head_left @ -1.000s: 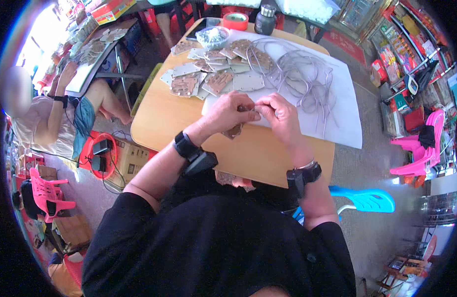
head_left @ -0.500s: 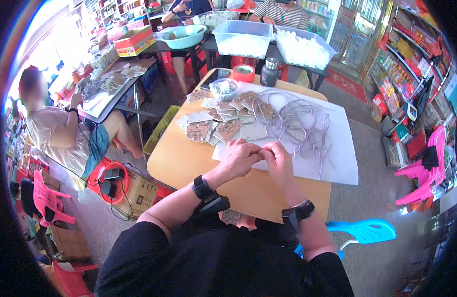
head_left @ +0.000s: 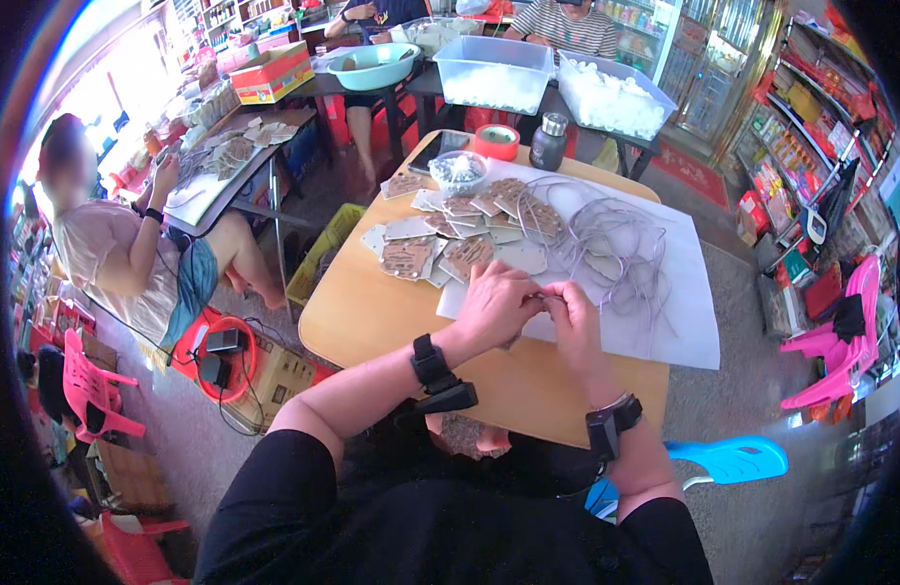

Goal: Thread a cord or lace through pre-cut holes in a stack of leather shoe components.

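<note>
My left hand (head_left: pixel 497 307) and my right hand (head_left: pixel 573 320) meet above the near part of the wooden table (head_left: pixel 362 327), fingertips pinched together. What they pinch is too small and covered to make out. Just beyond my left hand lies a loose pile of flat, squarish brown and pale pieces (head_left: pixel 408 256), some with dark marks or slots. Thin grey cords (head_left: pixel 616 234) lie in a loose tangle on a white sheet (head_left: pixel 679 302), beyond my right hand.
Along the table's far side are a bowl of small pale parts (head_left: pixel 458 171), a roll of red tape (head_left: pixel 497 142), a dark flask (head_left: pixel 548 142) and a phone. Plastic tubs (head_left: pixel 494 73) stand behind. A person (head_left: pixel 114 229) sits left; a blue chair (head_left: pixel 728 459) is near right.
The whole view has shifted slightly, with the table now a little farther right. My hands stay pinched together. The person at the left has raised their hands.
</note>
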### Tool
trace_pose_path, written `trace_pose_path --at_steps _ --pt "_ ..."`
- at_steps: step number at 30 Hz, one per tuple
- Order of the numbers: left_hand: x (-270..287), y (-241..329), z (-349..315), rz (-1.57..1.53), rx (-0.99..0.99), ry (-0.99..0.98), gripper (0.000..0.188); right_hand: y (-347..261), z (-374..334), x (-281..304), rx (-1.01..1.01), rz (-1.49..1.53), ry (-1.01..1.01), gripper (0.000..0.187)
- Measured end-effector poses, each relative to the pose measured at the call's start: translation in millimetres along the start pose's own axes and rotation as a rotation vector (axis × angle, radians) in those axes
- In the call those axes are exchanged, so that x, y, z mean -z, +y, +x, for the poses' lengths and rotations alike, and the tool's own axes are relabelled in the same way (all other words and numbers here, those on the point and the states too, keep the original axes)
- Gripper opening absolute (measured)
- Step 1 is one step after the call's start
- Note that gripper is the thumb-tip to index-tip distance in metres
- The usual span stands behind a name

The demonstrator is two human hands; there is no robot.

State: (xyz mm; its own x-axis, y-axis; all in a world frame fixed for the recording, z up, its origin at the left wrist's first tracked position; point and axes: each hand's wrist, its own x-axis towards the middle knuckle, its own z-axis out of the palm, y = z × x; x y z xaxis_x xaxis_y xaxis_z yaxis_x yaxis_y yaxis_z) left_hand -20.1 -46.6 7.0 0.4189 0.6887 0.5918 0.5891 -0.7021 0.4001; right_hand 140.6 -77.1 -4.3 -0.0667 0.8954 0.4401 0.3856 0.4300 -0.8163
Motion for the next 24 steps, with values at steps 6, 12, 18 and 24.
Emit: trace_pose_path --at_steps 6,12,18,24 --pt "5 5 11 -0.406 0.364 -0.255 0.016 -5 -1 1 -0.025 0.004 0.038 0.009" --pt "-22 -4 4 -0.807 0.566 -0.332 0.013 3 5 8 -0.172 0.175 0.190 0.009" --pt "-24 -20 5 -1.183 0.611 -0.282 0.011 7 12 12 -0.187 0.192 0.055 0.008" --pt "-25 -16 3 -1.204 0.655 -0.201 0.014 13 6 12 -0.146 0.274 0.000 0.010"
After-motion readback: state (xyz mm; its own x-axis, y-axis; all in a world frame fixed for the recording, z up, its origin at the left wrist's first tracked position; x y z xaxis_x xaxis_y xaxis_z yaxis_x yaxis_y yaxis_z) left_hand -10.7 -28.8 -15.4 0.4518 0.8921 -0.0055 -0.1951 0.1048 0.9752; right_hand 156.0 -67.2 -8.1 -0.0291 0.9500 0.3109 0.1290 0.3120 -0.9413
